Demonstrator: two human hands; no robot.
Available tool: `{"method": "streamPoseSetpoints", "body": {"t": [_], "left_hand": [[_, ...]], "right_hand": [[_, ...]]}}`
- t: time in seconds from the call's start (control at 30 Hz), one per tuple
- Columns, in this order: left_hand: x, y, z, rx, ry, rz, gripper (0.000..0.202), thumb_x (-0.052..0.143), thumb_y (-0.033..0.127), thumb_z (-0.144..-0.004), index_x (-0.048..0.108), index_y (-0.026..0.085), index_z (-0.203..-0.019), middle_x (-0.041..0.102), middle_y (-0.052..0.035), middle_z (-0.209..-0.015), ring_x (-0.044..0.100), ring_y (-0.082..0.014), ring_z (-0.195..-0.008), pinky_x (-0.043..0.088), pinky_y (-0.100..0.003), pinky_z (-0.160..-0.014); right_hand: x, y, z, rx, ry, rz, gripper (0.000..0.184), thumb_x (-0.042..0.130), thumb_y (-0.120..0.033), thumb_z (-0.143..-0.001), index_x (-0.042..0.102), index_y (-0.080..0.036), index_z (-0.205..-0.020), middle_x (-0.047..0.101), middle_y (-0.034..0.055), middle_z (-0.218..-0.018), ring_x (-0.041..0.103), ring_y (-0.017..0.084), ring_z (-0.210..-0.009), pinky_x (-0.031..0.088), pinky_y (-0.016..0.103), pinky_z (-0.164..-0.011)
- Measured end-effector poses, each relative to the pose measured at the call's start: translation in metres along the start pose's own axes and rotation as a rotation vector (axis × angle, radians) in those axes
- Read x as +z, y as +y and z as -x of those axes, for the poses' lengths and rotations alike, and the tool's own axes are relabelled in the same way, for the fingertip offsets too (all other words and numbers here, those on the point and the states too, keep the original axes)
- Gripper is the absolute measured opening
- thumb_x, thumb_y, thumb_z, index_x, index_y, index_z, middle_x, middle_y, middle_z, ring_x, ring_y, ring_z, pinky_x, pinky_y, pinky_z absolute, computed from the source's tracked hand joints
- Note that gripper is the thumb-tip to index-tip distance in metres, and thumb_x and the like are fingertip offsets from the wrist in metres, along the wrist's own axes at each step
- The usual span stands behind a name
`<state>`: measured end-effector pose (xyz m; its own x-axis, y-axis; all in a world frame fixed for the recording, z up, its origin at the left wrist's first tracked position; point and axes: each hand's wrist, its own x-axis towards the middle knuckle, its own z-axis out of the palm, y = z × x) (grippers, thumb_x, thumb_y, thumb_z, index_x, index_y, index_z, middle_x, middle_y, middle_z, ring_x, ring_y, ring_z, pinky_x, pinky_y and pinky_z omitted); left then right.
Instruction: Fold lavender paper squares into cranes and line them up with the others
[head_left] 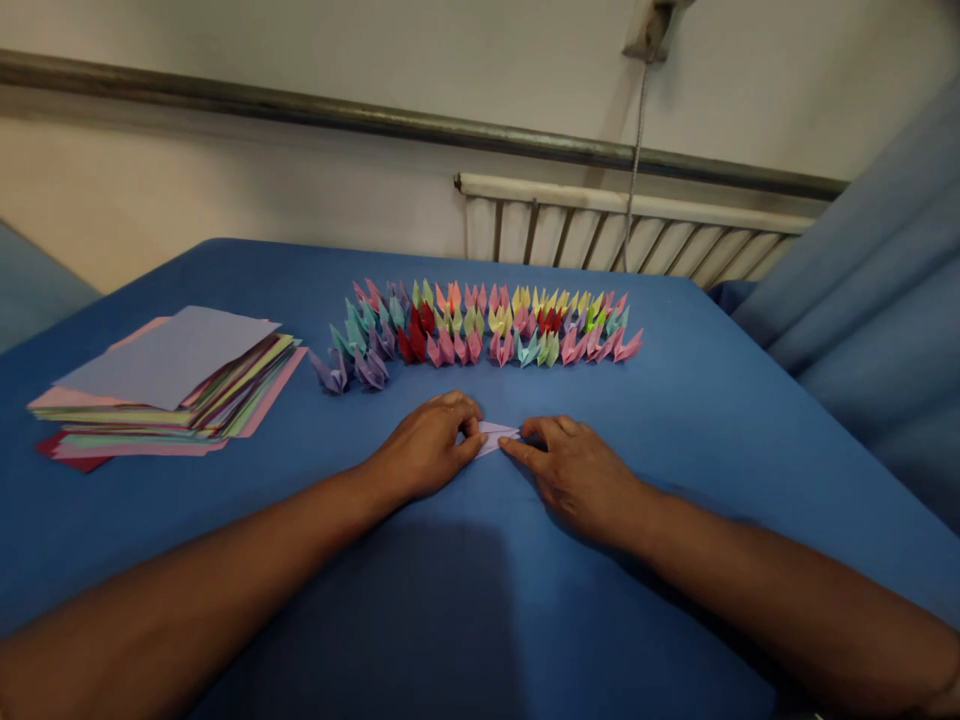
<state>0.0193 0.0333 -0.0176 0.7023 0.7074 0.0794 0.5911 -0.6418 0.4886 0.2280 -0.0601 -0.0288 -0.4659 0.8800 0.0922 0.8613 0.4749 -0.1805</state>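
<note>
A small folded piece of pale lilac paper [491,436] lies on the blue table between my two hands. My left hand [435,440] grips its left end, with thumb and fingers closed on the edge. On the right end, my right hand [574,465] pinches the narrow tip between thumb and index finger. The fingers cover both ends of the paper, so only its middle shows. Just beyond my hands stand rows of folded paper cranes [501,349] in pink, red, yellow, green, teal and purple.
A thick stack of coloured paper sheets [172,360] sits at the left, a lilac sheet on top. The blue table [720,420] reaches back toward a wall with a metal rail [360,120] and a white radiator [600,200]. A blue curtain [885,270] hangs at the right.
</note>
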Motion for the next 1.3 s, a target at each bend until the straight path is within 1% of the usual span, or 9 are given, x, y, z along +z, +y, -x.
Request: {"method": "streamPoseSetpoints", "body": {"t": [0.17,0.27,0.5,0.63,0.87,0.97,1.17,1.3], "left_hand": [[-0.0010,0.0011,0.0001,-0.010,-0.012,0.018,0.011,0.055,0.023,-0.082,0.057,0.018,-0.072,0.063,-0.0055,-0.095,0.059,-0.0207,-0.090,0.046,-0.035,-0.083],[-0.0007,0.0004,0.0001,-0.007,-0.008,0.014,0.012,0.055,0.024,-0.083,0.056,0.018,-0.072,0.062,-0.0057,-0.096,0.059,-0.0209,-0.090,0.046,-0.035,-0.083],[-0.0014,0.0007,0.0004,-0.004,-0.005,0.021,0.012,0.054,0.023,-0.082,0.056,0.019,-0.071,0.063,-0.0050,-0.096,0.059,-0.0202,-0.090,0.046,-0.034,-0.082],[-0.0027,0.0024,0.0007,-0.006,-0.004,0.021,0.011,0.054,0.022,-0.082,0.057,0.019,-0.072,0.063,-0.0049,-0.096,0.059,-0.0199,-0.089,0.046,-0.033,-0.082],[-0.0017,0.0002,0.0009,0.002,-0.002,0.021,0.011,0.054,0.023,-0.082,0.057,0.019,-0.072,0.063,-0.0046,-0.096,0.059,-0.0198,-0.089,0.046,-0.033,-0.081],[-0.0013,-0.0004,0.0011,0.004,-0.004,0.022,0.012,0.053,0.024,-0.083,0.056,0.019,-0.073,0.063,-0.0051,-0.096,0.059,-0.0200,-0.090,0.046,-0.033,-0.081],[-0.0018,0.0011,0.0009,-0.011,-0.003,0.023,0.012,0.053,0.025,-0.082,0.056,0.019,-0.071,0.063,-0.0049,-0.095,0.059,-0.0197,-0.088,0.046,-0.032,-0.080],[-0.0018,0.0006,0.0013,-0.015,-0.004,0.026,0.012,0.054,0.026,-0.083,0.057,0.019,-0.073,0.062,-0.0043,-0.093,0.058,-0.0195,-0.087,0.046,-0.033,-0.080]], "right_hand": [[-0.0003,0.0001,0.0002,-0.007,-0.003,0.001,0.053,0.046,-0.012,-0.089,0.047,-0.028,-0.139,0.056,0.0107,-0.124,0.050,0.027,-0.101,0.042,0.041,-0.085],[-0.0002,0.0006,0.0002,-0.003,-0.007,0.008,0.052,0.047,-0.012,-0.089,0.048,-0.028,-0.139,0.056,0.0102,-0.125,0.050,0.026,-0.100,0.042,0.040,-0.083],[-0.0004,-0.0003,-0.0001,0.025,0.009,0.029,0.046,0.043,-0.016,-0.093,0.049,-0.026,-0.138,0.058,0.0105,-0.123,0.050,0.026,-0.098,0.042,0.040,-0.080],[0.0004,-0.0002,-0.0002,0.030,0.035,0.026,0.045,0.045,-0.019,-0.093,0.049,-0.025,-0.137,0.058,0.0105,-0.123,0.050,0.026,-0.097,0.042,0.040,-0.080],[0.0018,0.0006,0.0007,-0.004,0.029,-0.004,0.047,0.046,-0.015,-0.092,0.051,-0.030,-0.136,0.056,0.0106,-0.126,0.050,0.028,-0.102,0.042,0.043,-0.086],[0.0016,0.0007,0.0003,0.007,0.017,-0.005,0.047,0.047,-0.015,-0.092,0.050,-0.030,-0.137,0.056,0.0104,-0.126,0.051,0.027,-0.102,0.042,0.042,-0.084],[0.0013,-0.0007,0.0000,0.044,0.048,-0.019,0.043,0.046,-0.018,-0.094,0.051,-0.027,-0.135,0.058,0.0100,-0.121,0.052,0.026,-0.099,0.041,0.040,-0.080],[0.0021,-0.0011,-0.0003,0.032,0.031,0.004,0.049,0.046,-0.015,-0.092,0.047,-0.028,-0.139,0.057,0.0102,-0.124,0.051,0.027,-0.101,0.042,0.041,-0.082]]}}
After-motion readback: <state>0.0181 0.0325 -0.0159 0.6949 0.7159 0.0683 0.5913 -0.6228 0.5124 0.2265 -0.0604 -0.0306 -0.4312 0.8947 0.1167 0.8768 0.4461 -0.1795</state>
